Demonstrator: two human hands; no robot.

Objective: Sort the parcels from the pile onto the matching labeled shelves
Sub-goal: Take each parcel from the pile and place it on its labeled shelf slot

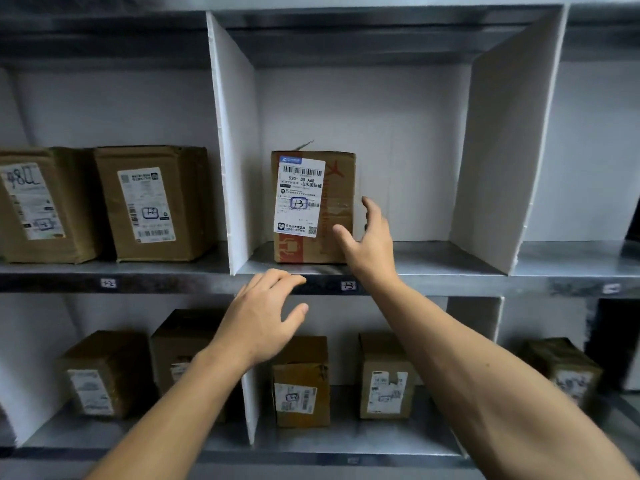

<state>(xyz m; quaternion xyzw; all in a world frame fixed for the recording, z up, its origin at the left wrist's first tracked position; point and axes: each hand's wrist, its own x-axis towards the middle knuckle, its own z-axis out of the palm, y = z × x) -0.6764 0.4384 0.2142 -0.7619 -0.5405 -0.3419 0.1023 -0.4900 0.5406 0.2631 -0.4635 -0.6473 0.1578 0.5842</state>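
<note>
A brown cardboard parcel (pixel 332 209) with a white shipping label marked 1-3 stands upright in the middle compartment of the upper shelf (pixel 415 261). My right hand (pixel 369 237) is open at the parcel's right front corner, thumb near its front face, fingers beside its right side. My left hand (pixel 263 313) hovers open below the shelf's front edge, holding nothing. A small tag reading 1-3 (pixel 348 285) sits on the shelf edge under the parcel.
White dividers (pixel 235 150) (pixel 502 150) wall the compartment; free room lies right of the parcel. Two labelled boxes (pixel 152 202) (pixel 38 206) stand in the left compartment above a 1-2 tag (pixel 108 283). Several boxes (pixel 301 382) fill the lower shelf.
</note>
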